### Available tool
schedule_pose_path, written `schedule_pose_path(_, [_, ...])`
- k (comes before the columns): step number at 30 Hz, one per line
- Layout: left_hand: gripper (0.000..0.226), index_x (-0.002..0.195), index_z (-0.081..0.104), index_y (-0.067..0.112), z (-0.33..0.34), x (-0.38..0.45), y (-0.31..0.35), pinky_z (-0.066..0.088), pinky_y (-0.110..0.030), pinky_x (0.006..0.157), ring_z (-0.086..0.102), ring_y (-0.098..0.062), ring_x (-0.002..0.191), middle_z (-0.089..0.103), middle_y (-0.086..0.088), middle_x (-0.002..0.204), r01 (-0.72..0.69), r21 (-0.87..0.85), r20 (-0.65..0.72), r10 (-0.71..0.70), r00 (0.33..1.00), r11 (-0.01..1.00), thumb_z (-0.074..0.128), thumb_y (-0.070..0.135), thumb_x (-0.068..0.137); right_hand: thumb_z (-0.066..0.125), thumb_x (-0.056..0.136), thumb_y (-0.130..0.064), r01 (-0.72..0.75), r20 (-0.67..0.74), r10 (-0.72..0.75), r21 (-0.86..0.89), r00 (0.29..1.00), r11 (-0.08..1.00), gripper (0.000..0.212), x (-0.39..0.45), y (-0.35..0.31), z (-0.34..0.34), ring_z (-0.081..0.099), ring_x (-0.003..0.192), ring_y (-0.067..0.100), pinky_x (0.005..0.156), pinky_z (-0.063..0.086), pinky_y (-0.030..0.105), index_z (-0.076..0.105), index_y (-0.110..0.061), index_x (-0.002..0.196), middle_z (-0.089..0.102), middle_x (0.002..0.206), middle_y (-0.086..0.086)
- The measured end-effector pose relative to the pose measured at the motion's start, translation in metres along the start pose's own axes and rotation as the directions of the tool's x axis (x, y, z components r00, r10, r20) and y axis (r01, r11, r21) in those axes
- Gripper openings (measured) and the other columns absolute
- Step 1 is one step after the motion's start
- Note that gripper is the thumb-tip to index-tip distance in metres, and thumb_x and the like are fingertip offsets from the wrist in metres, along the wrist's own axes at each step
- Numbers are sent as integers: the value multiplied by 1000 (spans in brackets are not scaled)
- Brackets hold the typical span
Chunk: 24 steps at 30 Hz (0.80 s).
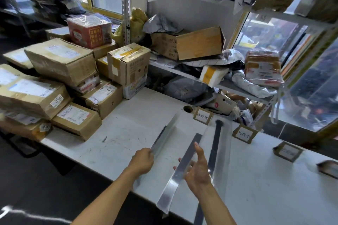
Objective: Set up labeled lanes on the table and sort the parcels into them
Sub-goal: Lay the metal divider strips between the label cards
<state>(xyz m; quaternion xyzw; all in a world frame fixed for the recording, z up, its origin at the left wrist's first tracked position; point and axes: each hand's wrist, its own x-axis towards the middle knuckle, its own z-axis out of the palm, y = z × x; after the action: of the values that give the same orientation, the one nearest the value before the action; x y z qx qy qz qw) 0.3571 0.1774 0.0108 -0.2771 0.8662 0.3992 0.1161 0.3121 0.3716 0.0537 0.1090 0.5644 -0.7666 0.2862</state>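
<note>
White table (128, 139), scuffed and pen-marked, runs from lower centre out to the right edge. Three long flat grey strips lie across it as lane dividers, roughly parallel, angled from near edge toward the shelving. Left strip (162, 138): pale, glossy, its near end pinched in the left hand (141, 162), fingers curled round it. Middle strip (180, 171): shiny, reflective, its near end overhanging the table edge. Right hand (198, 171) hovers just over it, fingers spread and loosely bent; cannot tell whether it touches the strip, not gripping anything. Right strip (215, 142): darkest, with a rounded far end. Label cards along the far side of the table, four counted: brown cardboard frames with white paper insets. First card (203, 116) and second card (245, 134) carry handwritten characters; third card (288, 151) is blurred, fourth card (328, 169) is cut off at the right edge. Round cable hole (188, 109) beside the first card. Parcels (60, 78): brown taped cartons with white shipping labels, stacked at the table's left end, about ten visible, one red printed box (89, 31) on top at the back. Metal shelf (237, 87) behind holds more boxes and grey poly mailers, jumbled.
</note>
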Motion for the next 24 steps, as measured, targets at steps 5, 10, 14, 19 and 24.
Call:
schedule_pose_path(5, [34, 131, 66, 18, -14, -5, 6, 53, -37, 100, 64, -24, 112, 67, -4, 130, 1, -97, -74, -9, 997, 995, 49, 19, 102, 76, 44, -72, 14, 12, -14, -42, 1000, 999, 87, -4, -2, -4, 54, 122, 41, 95, 55, 61, 53, -37, 120, 47, 139, 19])
schedule_pose_path(10, [40, 144, 54, 18, -50, -34, 27, 57, -42, 97, 69, -17, 102, 66, -4, 129, -55, -198, -77, 40, 996, 979, 44, 15, 105, 83, 39, -69, 44, 30, -43, -17, 999, 999, 85, -3, -12, -3, 59, 115, 38, 95, 55, 62, 55, -37, 113, 55, 126, 15])
schedule_pose_path(14, [42, 150, 47, 25, -78, -87, 65, 58, -36, 95, 71, -6, 95, 67, 1, 127, -167, -242, -43, 161, 986, 956, 43, 19, 108, 77, 59, -59, 93, 81, -99, 72, 992, 993, 74, -4, -30, 1, 67, 103, 31, 80, 63, 53, 60, -24, 122, 62, 127, 18])
schedule_pose_path(19, [41, 149, 48, 30, -71, -147, 108, 58, -28, 93, 69, -1, 96, 68, 11, 121, -308, -187, 13, 315, 949, 933, 46, 25, 108, 76, 56, -68, 131, 35, -134, 75, 990, 988, 95, 3, -52, -6, 63, 107, 34, 89, 60, 57, 56, -22, 136, 61, 127, 22])
schedule_pose_path(24, [38, 143, 56, 36, -25, -186, 135, 43, -9, 63, 57, 8, 70, 61, 25, 78, -409, -91, 51, 414, 909, 908, 43, 27, 108, 89, 36, -77, 280, -12, -280, 106, 960, 954, 118, 9, -82, -43, 55, 109, 36, 96, 52, 61, 53, -21, 134, 54, 120, 13])
